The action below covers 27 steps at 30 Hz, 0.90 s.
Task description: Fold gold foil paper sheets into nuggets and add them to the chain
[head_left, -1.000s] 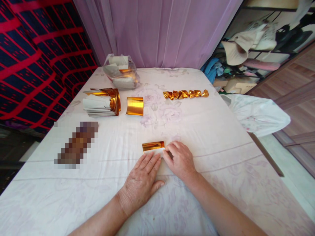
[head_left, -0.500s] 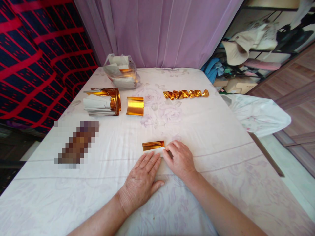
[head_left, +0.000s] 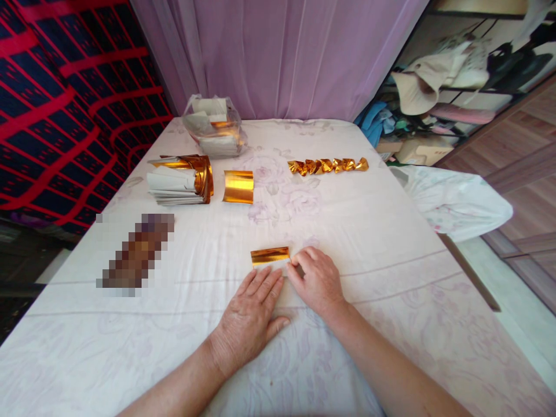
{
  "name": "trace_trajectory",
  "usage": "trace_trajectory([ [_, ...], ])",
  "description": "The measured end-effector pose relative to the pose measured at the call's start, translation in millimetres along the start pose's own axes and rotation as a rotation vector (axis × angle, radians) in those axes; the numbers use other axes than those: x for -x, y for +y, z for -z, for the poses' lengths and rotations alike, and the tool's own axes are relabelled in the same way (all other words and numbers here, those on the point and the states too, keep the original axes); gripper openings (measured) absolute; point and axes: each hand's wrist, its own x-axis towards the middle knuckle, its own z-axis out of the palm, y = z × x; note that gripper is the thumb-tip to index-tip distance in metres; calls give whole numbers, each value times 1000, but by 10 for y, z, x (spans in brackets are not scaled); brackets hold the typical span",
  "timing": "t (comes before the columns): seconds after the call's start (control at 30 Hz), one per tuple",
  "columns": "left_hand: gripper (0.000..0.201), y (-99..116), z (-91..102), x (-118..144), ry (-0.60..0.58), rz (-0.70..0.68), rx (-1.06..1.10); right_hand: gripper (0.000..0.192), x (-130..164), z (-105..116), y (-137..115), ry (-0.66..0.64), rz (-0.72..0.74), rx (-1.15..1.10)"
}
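Foil (head_left: 270, 256) lies on table (head_left: 195, 243), at the fingertips of both hands. Versus 1 s ago: gold band slightly higher and brighter, hands nearly unmoved; probably a small fold adjustment. Left hand (head_left: 254, 307) flat, fingers extended, no grip. Right hand (head_left: 317, 281): thumb and forefinger at right end; cannot tell if pinched. Box (head_left: 423, 152) bears reddish marks, illegible.
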Motion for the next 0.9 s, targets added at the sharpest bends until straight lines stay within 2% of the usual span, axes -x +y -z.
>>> trace_trajectory([
  [0.2, 63, -1, 1, -2, 0, 17, -1, 4, 7, -10, 6, 11, -9, -4],
  [0.43, 63, 0, 2, -9, -6, 26, 9, 11, 8, 2, 22, -28, 73, -87],
  [0.6, 64, 1, 5, -14, -12, 33, 22, 6, 9, 21, -12, -47, 60, -62],
  [0.9, 61, -4, 13, -23, -15, 36, 50, 11, 11, 51, -40, -106, 28, -44],
])
